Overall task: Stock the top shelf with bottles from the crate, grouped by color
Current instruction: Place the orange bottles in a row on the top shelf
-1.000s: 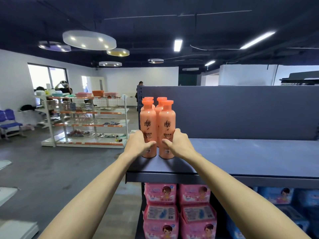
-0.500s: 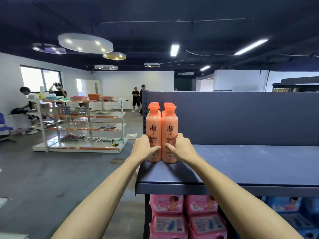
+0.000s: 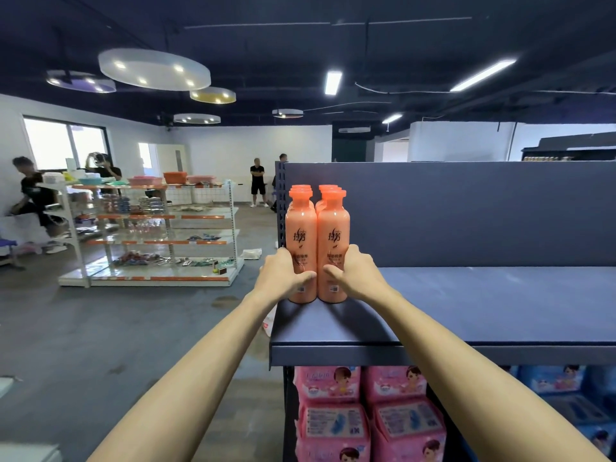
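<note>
Orange bottles (image 3: pixel 333 228) (black "拉芳" lettering) upright on top shelf (image 3: pixel 483 305)

Bottles (image 3: pixel 316 241) upright in two rows at top shelf's (image 3: pixel 466 311) left end, packs (image 3: pixel 363 415) on shelf below

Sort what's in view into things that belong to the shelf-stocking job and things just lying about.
Job: orange bottles, front pair gripped by left hand and right hand; dark top shelf they stand on.
Lying about: pink packs and blue packs on the shelf below; white rack across the floor.
</note>
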The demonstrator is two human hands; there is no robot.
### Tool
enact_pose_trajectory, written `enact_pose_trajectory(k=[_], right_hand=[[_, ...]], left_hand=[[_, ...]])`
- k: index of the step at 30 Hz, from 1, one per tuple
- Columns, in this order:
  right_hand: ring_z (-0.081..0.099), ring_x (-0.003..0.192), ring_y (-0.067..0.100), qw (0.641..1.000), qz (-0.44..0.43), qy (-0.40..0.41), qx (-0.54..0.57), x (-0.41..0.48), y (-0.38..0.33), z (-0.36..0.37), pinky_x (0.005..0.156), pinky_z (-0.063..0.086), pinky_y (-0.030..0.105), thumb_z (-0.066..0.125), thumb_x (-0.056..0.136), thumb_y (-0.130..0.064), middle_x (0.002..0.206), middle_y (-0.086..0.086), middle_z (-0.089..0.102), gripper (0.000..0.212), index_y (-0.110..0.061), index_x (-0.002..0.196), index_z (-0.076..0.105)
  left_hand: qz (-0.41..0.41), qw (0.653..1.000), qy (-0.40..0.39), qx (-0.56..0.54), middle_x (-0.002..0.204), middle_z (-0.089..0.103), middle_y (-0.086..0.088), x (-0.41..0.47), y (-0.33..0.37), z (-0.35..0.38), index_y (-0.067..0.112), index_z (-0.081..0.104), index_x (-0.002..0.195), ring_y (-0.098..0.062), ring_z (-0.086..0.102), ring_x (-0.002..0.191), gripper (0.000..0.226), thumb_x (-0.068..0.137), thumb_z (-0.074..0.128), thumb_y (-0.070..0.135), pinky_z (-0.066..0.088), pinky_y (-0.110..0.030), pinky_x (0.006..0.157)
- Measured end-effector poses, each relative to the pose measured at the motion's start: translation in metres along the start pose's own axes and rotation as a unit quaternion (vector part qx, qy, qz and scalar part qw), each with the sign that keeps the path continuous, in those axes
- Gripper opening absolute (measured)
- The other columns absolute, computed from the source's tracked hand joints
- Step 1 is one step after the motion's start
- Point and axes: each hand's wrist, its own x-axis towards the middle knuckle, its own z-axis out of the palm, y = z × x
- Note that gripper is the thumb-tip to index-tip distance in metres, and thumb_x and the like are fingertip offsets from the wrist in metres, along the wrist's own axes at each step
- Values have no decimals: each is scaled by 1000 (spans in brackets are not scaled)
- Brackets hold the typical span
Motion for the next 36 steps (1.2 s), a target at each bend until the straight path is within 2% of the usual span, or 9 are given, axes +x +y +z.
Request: enact_pose_trajectory(k=[5,10,19,23,27,31,34,36], right_hand=[[57,111,36,1000,6,-4,-27,1,0,2,82,46,39,59,97,-36,127,20,55,46,-2,123,41],[56,113,38,999,20,-14,-42,2,-3,1,79,42,37,58,98,-36,128,21,53,46,-1,123,39],[55,117,35,998,17,-53,-42,3,-4,-12,94,48,40,58,98,-37,134,19,53,52,-2,131,39],[55,117,34,998,21,-54,-25,1,-4,-10,86,45,35,57,99,-36,133,19,53,51,-2,131,38],[57,114,32,997,38,-64,-32,-6,-10,-14,85,48,36,58,98,-38,129,17,55,53,0,130,41],[59,89,26,987,18,-106,-118,-16,-10,-21,68,44,32,63,93,-44,106,12,65,42,-5,107,57],[59,89,26,978,1,-112,-177,-24,-8,-30,69,47,33,64,89,-48,103,9,61,41,-10,104,59],[58,83,24,974,-6,-100,-203,-27,-10,-39,61,43,31,65,87,-51,97,6,58,38,-14,94,57]], left_hand=[[16,999,-3,31,120,58,-20,0,2,0,1,50,117,-37,56,112,62,82,72,47,50,-42,89],[18,999,-14,29,122,56,-21,-1,5,-1,0,49,119,-38,52,117,61,84,71,46,47,-44,94],[6,1000,-2,25,121,58,-19,-4,8,0,1,48,120,-37,56,113,62,84,72,45,48,-42,89],[1,1000,-4,15,121,59,-17,-4,9,2,2,48,120,-36,57,112,61,84,72,45,49,-41,90],[0,1000,-26,12,120,61,-17,-8,12,-3,0,52,120,-34,58,112,61,84,70,46,50,-44,94],[26,994,-40,103,108,66,-15,-19,9,-9,4,62,107,-33,62,101,53,83,68,51,53,-41,86],[45,982,-22,183,106,65,-14,-27,9,-14,9,60,102,-32,64,95,38,81,68,39,54,-38,81],[52,970,-17,236,106,63,-12,-30,14,-20,10,58,100,-33,64,95,35,82,67,38,51,-36,76]])
